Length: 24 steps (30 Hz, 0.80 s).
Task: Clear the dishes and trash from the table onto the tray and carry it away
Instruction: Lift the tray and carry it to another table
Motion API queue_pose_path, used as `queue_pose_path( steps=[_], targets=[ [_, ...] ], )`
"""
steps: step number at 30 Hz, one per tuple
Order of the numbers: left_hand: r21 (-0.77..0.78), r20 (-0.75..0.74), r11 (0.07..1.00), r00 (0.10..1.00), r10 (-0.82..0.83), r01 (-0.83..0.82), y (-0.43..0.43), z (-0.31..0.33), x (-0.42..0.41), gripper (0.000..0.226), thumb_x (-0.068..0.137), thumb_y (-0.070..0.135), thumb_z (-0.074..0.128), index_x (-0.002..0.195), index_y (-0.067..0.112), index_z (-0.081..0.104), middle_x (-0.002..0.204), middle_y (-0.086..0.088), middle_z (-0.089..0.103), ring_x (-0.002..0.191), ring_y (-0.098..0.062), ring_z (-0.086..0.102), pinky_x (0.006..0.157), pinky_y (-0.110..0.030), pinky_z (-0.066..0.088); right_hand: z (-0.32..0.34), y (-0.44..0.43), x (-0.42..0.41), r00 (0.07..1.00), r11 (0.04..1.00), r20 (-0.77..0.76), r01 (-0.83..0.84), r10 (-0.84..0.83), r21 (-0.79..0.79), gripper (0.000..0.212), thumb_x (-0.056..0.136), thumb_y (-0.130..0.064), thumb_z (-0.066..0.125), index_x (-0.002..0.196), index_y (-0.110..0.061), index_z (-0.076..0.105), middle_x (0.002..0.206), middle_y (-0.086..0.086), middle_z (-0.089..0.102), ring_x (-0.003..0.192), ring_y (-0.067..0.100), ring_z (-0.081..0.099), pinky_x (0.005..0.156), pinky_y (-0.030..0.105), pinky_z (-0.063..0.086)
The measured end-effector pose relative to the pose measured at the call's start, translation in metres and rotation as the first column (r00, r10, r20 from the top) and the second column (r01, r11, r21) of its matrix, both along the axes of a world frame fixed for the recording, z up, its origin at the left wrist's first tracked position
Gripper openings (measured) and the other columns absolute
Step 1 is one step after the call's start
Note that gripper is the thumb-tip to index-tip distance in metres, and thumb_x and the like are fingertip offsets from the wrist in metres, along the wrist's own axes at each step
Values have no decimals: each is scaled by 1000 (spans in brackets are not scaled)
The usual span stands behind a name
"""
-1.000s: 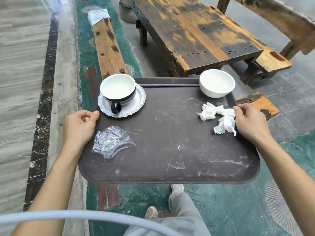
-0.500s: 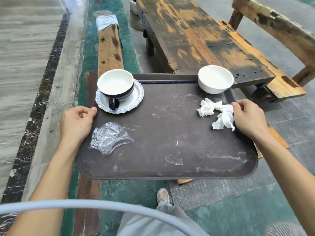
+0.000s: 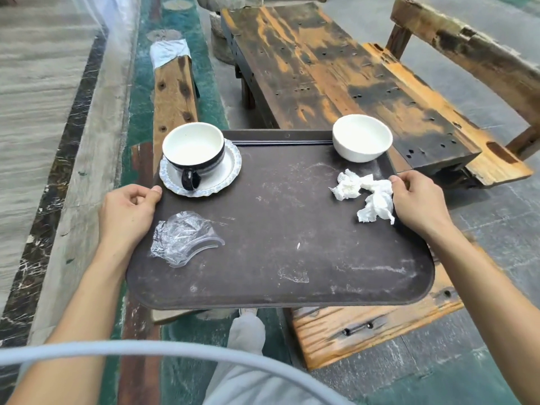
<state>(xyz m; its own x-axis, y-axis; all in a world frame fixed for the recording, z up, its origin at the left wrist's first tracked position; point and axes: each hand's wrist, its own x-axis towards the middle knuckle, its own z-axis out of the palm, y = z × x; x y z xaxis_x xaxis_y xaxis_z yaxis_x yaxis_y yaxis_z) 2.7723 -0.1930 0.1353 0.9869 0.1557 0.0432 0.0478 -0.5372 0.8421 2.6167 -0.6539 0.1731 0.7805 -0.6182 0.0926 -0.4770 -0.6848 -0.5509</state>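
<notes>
Loaded tray held up by both edges

A dark tray [image 3: 277,258] is held level over the floor. The left hand [image 3: 128,211] and right hand [image 3: 418,203] each have their fingers closed on a side rim. On it, nearest, lies crumpled clear plastic [image 3: 182,239]; further on, white napkins [image 3: 365,195]; at the far edge, a cup [image 3: 193,150] on a saucer [image 3: 228,171] and a white bowl [image 3: 362,137]. Beyond stands a worn wooden surface [image 3: 336,71]

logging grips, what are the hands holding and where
Both hold the brown tray: left hand on its left rim, right hand on its right rim.
</notes>
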Motion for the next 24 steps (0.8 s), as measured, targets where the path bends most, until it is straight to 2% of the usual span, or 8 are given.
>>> queue_pose_path(
  steps=[3, 7, 13, 19, 24],
  targets=[
    [2, -4, 1000, 1000, -24, 24, -12, 0, 50, 34, 84, 47, 65, 73, 15, 68, 44, 9, 46, 49, -15, 39, 56, -28, 31, -1, -9, 43, 1000, 1000, 15, 13, -13, -2, 30, 100, -33, 44, 100, -11, 64, 99, 14, 68, 100, 37, 58, 74, 34, 34],
    [36, 7, 999, 999, -35, 34, -27, 5, 119, 31, 86, 44, 66, 71, 16, 68, 58, -1, 52, 55, -16, 45, 60, -29, 36, -1, -19, 106, 999, 1000, 20, 31, -31, -3, 27, 100, -35, 43, 90, -16, 59, 84, 5, 60, 85, 28, 50, 73, 34, 32],
    [56, -6, 998, 999, -35, 35, -40, 10, 214, 33, 84, 48, 65, 71, 17, 67, 59, 0, 55, 55, -14, 47, 60, -28, 38, -4, -27, 191, 998, 998, 29, 61, -61, -8, 26, 100, -32, 44, 96, -13, 61, 86, 5, 58, 83, 24, 46, 74, 33, 32],
    [58, -15, 997, 998, -59, 59, -52, 6, 275, 31, 87, 42, 66, 71, 15, 69, 55, 1, 51, 53, -12, 45, 56, -27, 36, -8, -36, 247, 997, 997, 12, 73, -73, 3, 29, 100, -34, 44, 100, -12, 63, 86, 6, 60, 84, 26, 47, 75, 34, 33],
    [57, -53, 996, 997, -62, 65, -67, 1, 319, 30, 85, 44, 66, 72, 18, 70, 53, 4, 51, 57, -13, 48, 65, -28, 39, -10, -53, 287, 996, 996, -15, 87, -87, -15, 31, 99, -35, 44, 103, -12, 64, 88, 4, 58, 84, 24, 46, 74, 34, 33]
  ],
)
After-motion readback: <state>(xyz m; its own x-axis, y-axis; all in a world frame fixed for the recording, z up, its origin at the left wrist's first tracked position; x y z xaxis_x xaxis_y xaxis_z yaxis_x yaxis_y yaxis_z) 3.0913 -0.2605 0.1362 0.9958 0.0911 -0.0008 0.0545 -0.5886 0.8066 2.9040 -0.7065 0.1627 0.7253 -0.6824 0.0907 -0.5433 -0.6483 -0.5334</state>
